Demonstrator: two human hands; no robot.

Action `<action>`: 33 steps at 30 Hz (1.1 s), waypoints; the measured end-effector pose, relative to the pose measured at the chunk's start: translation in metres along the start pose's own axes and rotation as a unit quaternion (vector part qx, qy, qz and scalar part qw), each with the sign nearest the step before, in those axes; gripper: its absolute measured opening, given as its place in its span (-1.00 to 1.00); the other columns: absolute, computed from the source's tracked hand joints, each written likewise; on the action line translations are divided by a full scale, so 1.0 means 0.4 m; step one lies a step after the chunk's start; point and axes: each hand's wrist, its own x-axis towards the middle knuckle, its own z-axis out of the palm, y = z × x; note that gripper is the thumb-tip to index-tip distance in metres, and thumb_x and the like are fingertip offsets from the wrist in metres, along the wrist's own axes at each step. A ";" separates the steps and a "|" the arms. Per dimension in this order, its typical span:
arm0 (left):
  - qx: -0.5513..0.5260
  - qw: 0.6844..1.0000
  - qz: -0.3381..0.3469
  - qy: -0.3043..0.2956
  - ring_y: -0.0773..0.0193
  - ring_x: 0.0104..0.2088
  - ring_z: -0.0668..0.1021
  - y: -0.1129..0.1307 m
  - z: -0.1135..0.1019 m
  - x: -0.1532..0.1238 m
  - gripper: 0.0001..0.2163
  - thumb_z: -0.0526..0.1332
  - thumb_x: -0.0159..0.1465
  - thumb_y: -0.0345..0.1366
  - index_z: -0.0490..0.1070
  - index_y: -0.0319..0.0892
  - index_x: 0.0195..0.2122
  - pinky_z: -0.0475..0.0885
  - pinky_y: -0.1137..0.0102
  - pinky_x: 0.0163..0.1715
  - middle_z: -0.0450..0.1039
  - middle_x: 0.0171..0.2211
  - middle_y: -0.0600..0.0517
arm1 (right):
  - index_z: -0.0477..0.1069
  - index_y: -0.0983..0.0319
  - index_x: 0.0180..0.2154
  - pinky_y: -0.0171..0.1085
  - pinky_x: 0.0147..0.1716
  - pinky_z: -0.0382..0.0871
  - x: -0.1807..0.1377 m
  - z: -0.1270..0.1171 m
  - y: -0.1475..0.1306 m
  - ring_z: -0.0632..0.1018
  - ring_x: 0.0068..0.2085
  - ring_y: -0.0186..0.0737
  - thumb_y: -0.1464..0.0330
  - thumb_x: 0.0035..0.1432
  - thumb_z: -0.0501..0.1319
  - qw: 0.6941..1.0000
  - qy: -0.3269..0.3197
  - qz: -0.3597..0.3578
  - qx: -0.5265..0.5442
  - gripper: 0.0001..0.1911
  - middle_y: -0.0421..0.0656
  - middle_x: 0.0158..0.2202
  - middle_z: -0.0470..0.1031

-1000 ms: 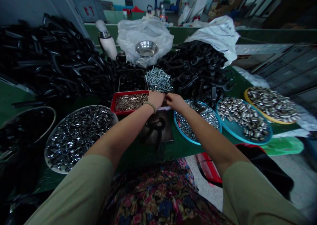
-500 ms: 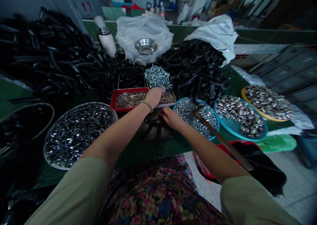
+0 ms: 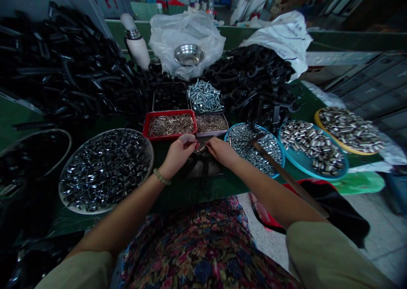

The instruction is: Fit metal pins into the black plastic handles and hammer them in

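Observation:
My left hand, with a beaded bracelet on its wrist, has its fingertips pinched together just in front of the red tray of small coppery pins. Whatever it pinches is too small to make out. Facing it, my right hand is closed at a small shiny metal piece between the two hands; its exact kind is unclear. Below them a dark strap-like black part lies over a flat block. Behind my right hand is a pale tray of tiny coppery pieces.
A hammer lies across a blue basin of small metal parts. Another blue basin and a yellow one hold metal sleeves. At left stands a tray of shiny rings. Screws and black parts are heaped behind.
My left hand has come back from over the pale tray of coppery pieces to beside my right hand, its fingertips pinched. My right hand stays in nearly the same place.

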 end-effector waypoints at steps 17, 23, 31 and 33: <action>0.350 0.919 0.178 -0.013 0.24 -0.17 0.48 -0.043 0.006 -0.060 -0.86 0.11 0.31 -0.34 0.45 -0.22 -0.24 0.42 0.35 -0.08 0.41 -0.19 -0.03 | 0.36 0.30 -0.13 -0.28 -0.17 0.32 0.002 0.006 -0.017 0.52 -0.13 -0.17 0.39 0.34 0.00 0.996 -0.033 -0.001 -0.083 -0.80 -0.02 -0.15 0.48; 0.411 0.894 0.175 -0.034 0.22 -0.18 0.47 -0.029 0.007 -0.065 -0.86 0.12 0.30 -0.34 0.46 -0.22 -0.26 0.42 0.34 -0.09 0.41 -0.21 -0.04 | 0.33 0.31 -0.17 -0.29 -0.31 0.31 -0.004 -0.003 -0.029 0.52 -0.20 -0.15 0.44 0.33 -0.04 0.984 -0.073 -0.023 -0.162 -0.81 0.01 -0.19 0.45; 0.497 0.842 0.193 -0.080 0.19 -0.14 0.47 -0.027 0.004 -0.085 -0.84 0.10 0.31 -0.35 0.44 -0.20 -0.17 0.40 0.33 -0.08 0.42 -0.14 -0.07 | 0.38 0.33 -0.10 -0.25 -0.15 0.37 -0.011 -0.027 -0.023 0.52 -0.10 -0.15 0.47 0.30 0.03 0.993 -0.083 -0.046 -0.067 -0.79 0.02 -0.11 0.48; 0.515 0.828 0.198 -0.101 0.19 -0.14 0.46 -0.022 0.005 -0.090 -0.82 0.08 0.32 -0.37 0.43 -0.19 -0.13 0.39 0.34 -0.09 0.42 -0.12 -0.07 | 0.38 0.30 -0.05 -0.21 -0.06 0.37 -0.019 -0.043 -0.015 0.51 -0.03 -0.16 0.43 0.31 0.03 0.998 -0.051 -0.035 0.015 -0.76 0.01 -0.06 0.49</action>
